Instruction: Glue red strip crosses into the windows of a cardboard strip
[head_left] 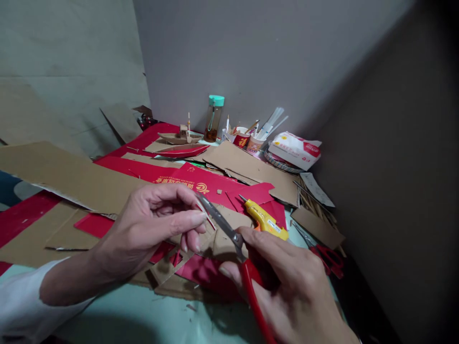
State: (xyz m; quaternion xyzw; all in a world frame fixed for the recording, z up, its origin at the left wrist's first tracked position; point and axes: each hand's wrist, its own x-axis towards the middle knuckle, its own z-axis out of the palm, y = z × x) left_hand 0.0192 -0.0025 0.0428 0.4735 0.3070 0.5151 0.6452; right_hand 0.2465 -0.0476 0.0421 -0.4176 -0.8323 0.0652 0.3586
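My right hand [292, 286] grips red-handled scissors [229, 234], blades pointing up and left. Their tips meet a thin red-and-tan cardboard strip [205, 213] pinched between the thumb and fingers of my left hand [158, 222]. Both hands hover over a heap of red and brown cardboard pieces [201, 267] on a pale green table [136, 315]. A yellow glue gun [266, 220] lies just behind my right hand.
A second pair of red scissors [324, 255] lies at the right. At the back stand a small cardboard boat model [180, 137], a teal-capped bottle [214, 118], cups of sticks [247, 138] and a white packet [296, 149]. Large cardboard sheets [60, 174] cover the left.
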